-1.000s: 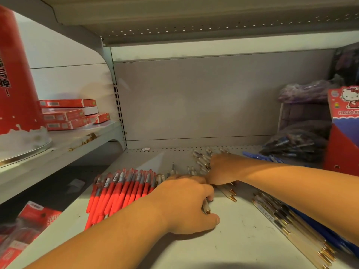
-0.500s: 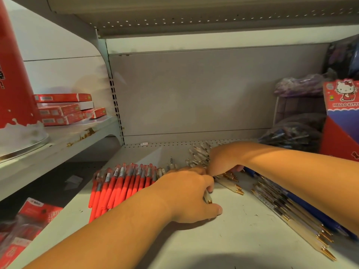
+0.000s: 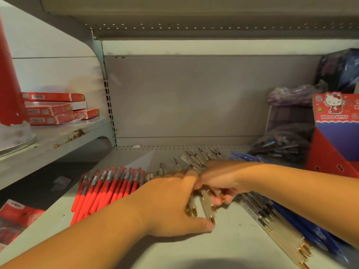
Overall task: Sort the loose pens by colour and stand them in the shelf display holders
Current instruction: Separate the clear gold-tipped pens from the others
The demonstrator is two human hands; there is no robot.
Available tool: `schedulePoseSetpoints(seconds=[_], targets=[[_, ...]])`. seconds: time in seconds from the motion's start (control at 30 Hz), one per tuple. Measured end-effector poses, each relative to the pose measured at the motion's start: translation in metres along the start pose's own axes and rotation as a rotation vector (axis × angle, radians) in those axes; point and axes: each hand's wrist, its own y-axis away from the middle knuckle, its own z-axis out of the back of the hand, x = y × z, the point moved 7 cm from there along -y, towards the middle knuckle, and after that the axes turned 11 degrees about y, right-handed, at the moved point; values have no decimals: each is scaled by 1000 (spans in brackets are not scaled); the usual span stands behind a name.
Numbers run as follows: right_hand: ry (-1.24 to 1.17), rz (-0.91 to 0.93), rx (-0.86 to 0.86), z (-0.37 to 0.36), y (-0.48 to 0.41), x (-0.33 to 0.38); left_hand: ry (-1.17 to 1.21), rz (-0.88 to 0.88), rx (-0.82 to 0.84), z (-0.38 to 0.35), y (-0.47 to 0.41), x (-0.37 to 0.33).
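Hands meet on the shelf (image 3: 223, 247), at a pile of clear pens (image 3: 206, 204). Left of the pile lie red pens (image 3: 101, 191). The left hand (image 3: 171, 204) curls round some clear pens and the right hand (image 3: 219, 179) grips others. Blue pens (image 3: 314, 235) lie right of the pile.

Light on your end is warm and a bit dim, coming from above. There's a soft dark shadow on the shelf (image 3: 223, 249) at 6 o'clock and another under your left hand (image 3: 171, 206). Your right hand (image 3: 219, 181) and the clear pens (image 3: 207, 206) in it are smeared with motion blur. The wide lens bows the edges at 9 and 3, and the bags (image 3: 281, 144) at 3 o'clock are mush.
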Motion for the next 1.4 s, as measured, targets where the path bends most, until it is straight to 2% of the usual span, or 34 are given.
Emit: schedulePoseSetpoints(seconds=[0.1, 0.2, 0.33, 0.47, 0.57, 0.67, 0.8, 0.87, 0.93, 1.0, 1.1, 1.2, 1.33, 1.4], targets=[[43, 47, -6, -2, 14, 3, 71, 40, 4, 1, -2, 1], [77, 90, 12, 0, 28, 6, 8, 50, 22, -5, -4, 1], [409, 218, 21, 1, 38, 10, -103, 61, 52, -13, -6, -1], [271, 179, 42, 23, 21, -7, -96, 3, 71, -14, -9, -10], [294, 163, -166, 57, -1, -12, -133, -18, 111, -16, -12, -15], [582, 156, -380, 71, -18, -10, -163, -26, 112, -12, -18, -16], [746, 146, -441, 57, -37, -6, -153, -58, 84, -8, -23, -14], [759, 143, -461, 54, -43, -2, -127, -54, 151, -8, -23, -10], [731, 131, -465, 55, -43, 1, -69, -34, 225, -5, -21, -8], [597, 90, -428, 58, -39, 0, 12, -16, 200, 3, -24, -10], [240, 54, -334, 51, -22, -5, 10, 48, 15, 22, -32, -6], [-11, 155, -216, 30, 4, -3, -9, 161, -150, 38, -41, 13], [-23, 265, 15, 1, 25, 4, 56, 310, -110, 30, -49, 35], [0, 287, -8, 10, 22, 7, 26, 355, -86, 26, -55, 42]])
